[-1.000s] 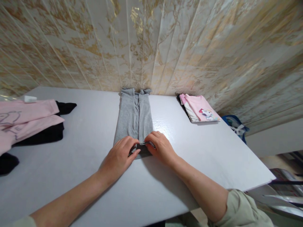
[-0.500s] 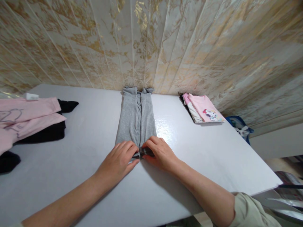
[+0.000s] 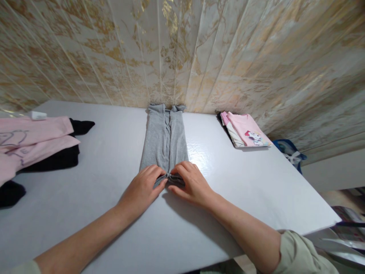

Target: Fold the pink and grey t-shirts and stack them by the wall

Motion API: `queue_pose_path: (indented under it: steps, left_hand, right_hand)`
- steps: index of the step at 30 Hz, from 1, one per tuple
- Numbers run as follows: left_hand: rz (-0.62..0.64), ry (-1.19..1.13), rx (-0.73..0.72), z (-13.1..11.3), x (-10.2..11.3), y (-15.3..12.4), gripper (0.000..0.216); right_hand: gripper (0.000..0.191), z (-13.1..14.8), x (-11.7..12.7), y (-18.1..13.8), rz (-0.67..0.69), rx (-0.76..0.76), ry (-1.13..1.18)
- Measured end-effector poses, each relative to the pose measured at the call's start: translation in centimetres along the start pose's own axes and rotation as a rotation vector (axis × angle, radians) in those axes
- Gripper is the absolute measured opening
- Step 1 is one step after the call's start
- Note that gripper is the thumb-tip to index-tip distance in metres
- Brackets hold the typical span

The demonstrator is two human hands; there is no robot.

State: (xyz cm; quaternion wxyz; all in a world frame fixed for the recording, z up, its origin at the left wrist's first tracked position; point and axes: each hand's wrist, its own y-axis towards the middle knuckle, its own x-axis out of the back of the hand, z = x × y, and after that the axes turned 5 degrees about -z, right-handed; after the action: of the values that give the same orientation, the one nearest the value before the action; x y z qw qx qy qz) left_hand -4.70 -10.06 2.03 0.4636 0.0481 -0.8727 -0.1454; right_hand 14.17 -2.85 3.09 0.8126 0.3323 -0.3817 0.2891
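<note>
A grey knit garment (image 3: 159, 140), its sides folded in to meet along the middle, lies as a long strip running toward the wall. At its near end, my left hand (image 3: 146, 184) pinches the left part of the edge between thumb and fingers. My right hand (image 3: 192, 182) curls over the right part of that edge, fingertips on top and thumb below. The two hands nearly meet at the centre seam, where the edge is slightly raised. Parts of the near end are hidden under my fingers.
On the white table (image 3: 245, 190), a folded stack with a pink printed garment (image 3: 246, 129) sits at the back right. Pink clothing (image 3: 37, 133) and black clothing (image 3: 57, 160) lie at the left. A patterned wall (image 3: 171, 53) borders the back. A blue bag (image 3: 291, 152) stands beyond the right edge.
Both hands have shifted slightly away from me with the garment's near edge, which is now raised and bunched between them. My right thumb has come a little apart from the left one.
</note>
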Motion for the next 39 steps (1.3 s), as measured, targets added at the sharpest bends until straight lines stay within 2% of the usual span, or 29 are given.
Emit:
queue_pose_path:
  steps: [5,8,10,12,16,22,27,32,36,39]
  left_hand:
    - [-0.106,0.062,-0.067,-0.3,0.4,0.1,0.015]
    - [-0.246,0.17,-0.168,-1.1,1.0,-0.3,0.021]
    - [-0.272,0.248,-0.251,-1.8,1.1,-0.6,0.019]
    - [-0.235,0.33,-0.281,-2.1,0.9,-0.8,0.017]
    - [-0.17,0.435,-0.226,-1.5,0.0,-0.3,0.017]
    - [-0.169,0.275,-0.271,-0.7,-0.1,-0.2,0.014]
    - [-0.098,0.274,-0.309,-1.1,0.7,-1.3,0.014]
    - [-0.203,0.378,-0.302,-2.8,0.6,-2.1,0.018]
    - [-0.103,0.295,-0.384,-3.6,-1.0,-3.0,0.024]
    - [-0.089,0.316,-0.382,-3.7,-2.2,-3.5,0.027]
  right_hand:
    - [0.009,-0.3,-0.3,0.8,-0.044,-0.056,-0.072]
    - [0.01,-0.6,-0.2,1.2,-0.116,-0.078,-0.033]
    - [0.012,-0.7,-0.1,1.2,-0.127,-0.079,-0.012]
    - [0.013,-0.8,-0.1,1.2,-0.135,-0.076,0.005]
    - [0.012,-0.9,-0.2,1.3,-0.156,-0.071,0.067]
    - [0.006,-1.3,-0.5,1.3,-0.075,-0.054,0.133]
    - [0.016,-1.5,-0.5,1.2,-0.07,-0.098,0.154]
    - [0.018,-0.9,-0.3,0.8,0.003,-0.05,0.065]
    - [0.022,-0.8,0.1,0.3,0.063,-0.021,-0.06]
    - [0.02,-0.9,0.2,0.1,0.076,-0.049,-0.175]
